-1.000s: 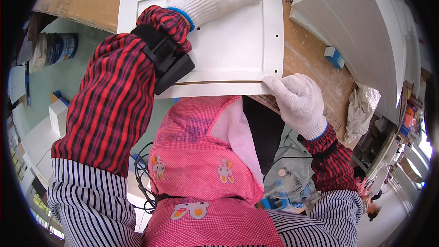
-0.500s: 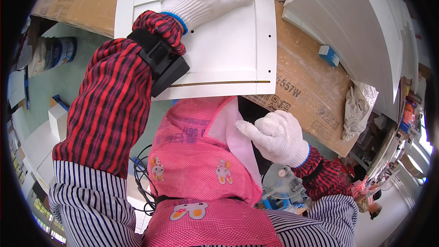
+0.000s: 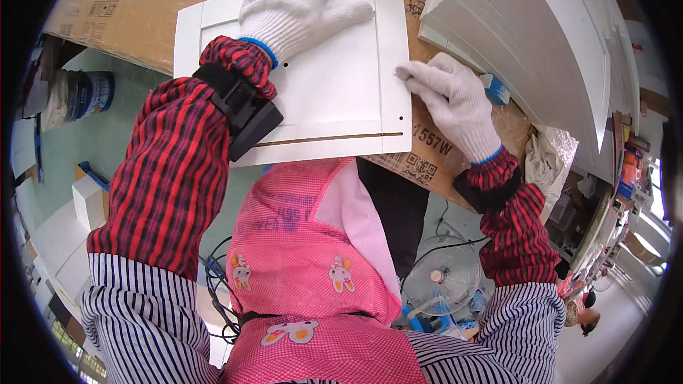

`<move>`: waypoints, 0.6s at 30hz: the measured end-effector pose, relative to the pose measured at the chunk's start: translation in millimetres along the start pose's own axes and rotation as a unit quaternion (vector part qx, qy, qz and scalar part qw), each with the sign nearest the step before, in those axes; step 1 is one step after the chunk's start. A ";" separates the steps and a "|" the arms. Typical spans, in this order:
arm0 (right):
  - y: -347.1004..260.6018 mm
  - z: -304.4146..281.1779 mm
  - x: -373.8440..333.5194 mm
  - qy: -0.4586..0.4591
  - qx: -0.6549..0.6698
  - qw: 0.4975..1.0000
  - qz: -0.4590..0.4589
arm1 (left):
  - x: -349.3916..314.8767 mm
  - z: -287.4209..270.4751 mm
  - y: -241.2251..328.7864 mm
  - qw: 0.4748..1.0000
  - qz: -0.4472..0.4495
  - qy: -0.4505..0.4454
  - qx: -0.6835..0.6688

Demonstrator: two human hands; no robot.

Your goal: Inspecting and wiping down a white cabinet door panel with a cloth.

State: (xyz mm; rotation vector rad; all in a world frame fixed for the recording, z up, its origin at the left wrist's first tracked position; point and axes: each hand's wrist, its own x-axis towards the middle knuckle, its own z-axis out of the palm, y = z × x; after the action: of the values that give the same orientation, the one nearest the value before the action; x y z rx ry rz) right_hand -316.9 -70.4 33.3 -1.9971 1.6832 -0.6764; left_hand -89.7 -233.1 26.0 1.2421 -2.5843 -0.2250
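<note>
A white panel (image 3: 327,85) with a raised frame, a slot along its near edge and small dark holes lies on a cardboard-covered table. My left hand (image 3: 288,11), in a white knit glove, rests open on the panel's far left part, fingers spread. At the panel's right edge is my gloved right hand (image 3: 455,99). Its thumb and fingertips are pinched together over the spot of one edge hole. Whatever they hold, if anything, is too small or hidden to make out. A second hole (image 3: 400,118) shows nearer to me on the same edge.
Stacked white panels (image 3: 512,43) stand at the right, with a small blue-and-white box (image 3: 495,89) beside them. A crumpled cloth (image 3: 544,160) lies near the cardboard's (image 3: 455,163) right corner. Below the table are a fan (image 3: 441,277) and black cables (image 3: 220,284). A bucket (image 3: 89,96) stands left.
My right hand has moved up and away from the apron to the panel's right edge. In the view, panel and left hand sit slightly further left. The left hand stays on the panel.
</note>
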 end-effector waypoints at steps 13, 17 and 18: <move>-37.4 9.1 -67.4 -0.044 -0.114 0.979 -0.160 | 0.5 -1.1 2.1 1.000 0.016 0.017 -0.017; -63.1 16.8 -100.2 -0.126 -0.070 0.976 -0.165 | 2.2 -2.7 1.7 1.000 0.008 -0.002 -0.018; -73.4 23.9 -93.3 -0.017 -0.049 0.996 -0.078 | 2.4 1.3 -1.8 1.000 0.010 0.000 -0.005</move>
State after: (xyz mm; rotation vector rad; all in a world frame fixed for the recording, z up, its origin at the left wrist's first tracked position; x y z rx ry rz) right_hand -258.5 34.1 51.8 -2.2137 1.5805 -0.6195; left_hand -90.2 -236.1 24.7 1.2119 -2.5904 -0.2340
